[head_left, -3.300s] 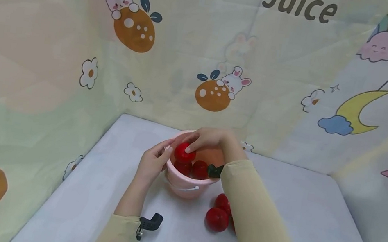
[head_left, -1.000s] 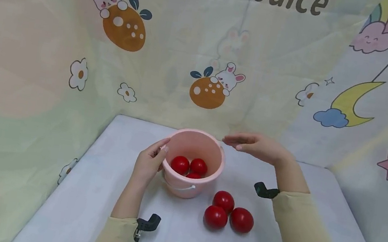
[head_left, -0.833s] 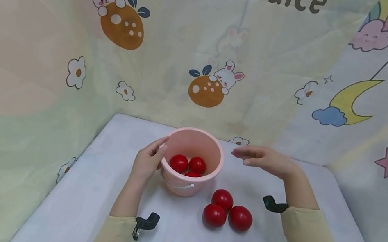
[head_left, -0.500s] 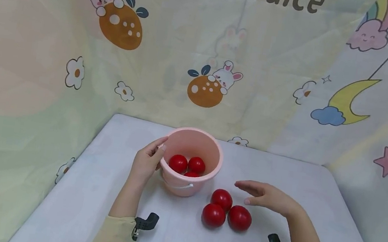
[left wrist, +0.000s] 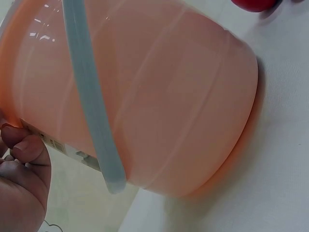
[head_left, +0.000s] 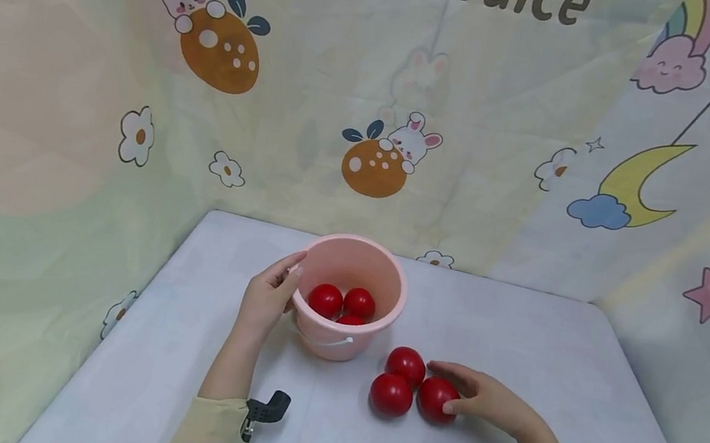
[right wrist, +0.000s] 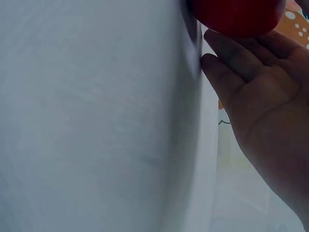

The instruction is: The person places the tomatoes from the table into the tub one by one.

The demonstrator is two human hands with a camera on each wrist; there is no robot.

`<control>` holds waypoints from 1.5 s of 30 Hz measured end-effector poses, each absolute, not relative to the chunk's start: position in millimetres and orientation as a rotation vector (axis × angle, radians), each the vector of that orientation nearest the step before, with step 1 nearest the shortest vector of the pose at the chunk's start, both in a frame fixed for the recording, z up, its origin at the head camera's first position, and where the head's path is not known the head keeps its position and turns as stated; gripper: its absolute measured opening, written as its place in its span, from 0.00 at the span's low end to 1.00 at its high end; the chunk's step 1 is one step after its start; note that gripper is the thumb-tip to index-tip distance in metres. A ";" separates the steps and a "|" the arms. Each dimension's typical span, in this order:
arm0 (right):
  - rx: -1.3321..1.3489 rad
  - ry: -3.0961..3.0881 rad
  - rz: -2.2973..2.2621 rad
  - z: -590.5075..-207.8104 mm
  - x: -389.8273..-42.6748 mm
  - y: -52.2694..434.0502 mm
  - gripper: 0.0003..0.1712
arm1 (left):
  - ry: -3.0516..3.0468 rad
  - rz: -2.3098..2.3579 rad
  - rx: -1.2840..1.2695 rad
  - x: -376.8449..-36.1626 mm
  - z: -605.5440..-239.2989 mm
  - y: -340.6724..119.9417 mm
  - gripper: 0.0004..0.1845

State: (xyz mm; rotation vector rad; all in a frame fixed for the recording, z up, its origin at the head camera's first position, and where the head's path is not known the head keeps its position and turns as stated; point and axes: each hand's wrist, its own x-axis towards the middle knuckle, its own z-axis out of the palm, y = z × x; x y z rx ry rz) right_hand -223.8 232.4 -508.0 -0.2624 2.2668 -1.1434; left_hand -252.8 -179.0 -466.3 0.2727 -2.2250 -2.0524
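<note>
My left hand point(head_left: 267, 298) pinches the left rim of a pink bucket point(head_left: 382, 271), thumb on the near side; in the left wrist view the fingertips sit at the bucket's rim. Inside the bucket lie several smooth, round red fruits point(head_left: 326, 300). On the table to its right, three more round red fruits sit in a tight cluster. My right hand point(head_left: 493, 401) is at the rightmost fruit point(head_left: 435, 398), thumb against its near side and fingers over its far side. The right wrist view shows those fingers fairly straight beside the fruit point(right wrist: 241, 14).
A white handle point(left wrist: 89, 92) hangs down the bucket's outer wall. The white-covered table point(head_left: 174, 347) meets printed cloth walls point(head_left: 310, 155) at the back and sides. The other two loose fruits, left point(head_left: 391, 395) and back point(head_left: 406, 365), sit close against the one at my hand.
My right hand left a red fruit in the bucket, drew back to the right, then came down to the rightmost loose fruit. My left hand has stayed on the rim.
</note>
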 end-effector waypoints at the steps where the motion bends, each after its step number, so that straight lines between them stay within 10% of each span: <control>1: -0.263 2.265 -1.143 -508.9 -223.0 233.2 0.46 | -2.226 -2.055 0.272 -253.0 -466.4 -178.9 0.17; 32: -0.304 2.285 -1.131 -513.4 -225.1 246.7 0.38 | -2.241 -2.046 0.312 -253.1 -465.0 -178.9 0.16; 45: -0.450 2.338 -1.186 -460.6 -255.3 257.3 0.38 | -2.232 -2.037 0.279 -252.8 -466.4 -177.8 0.16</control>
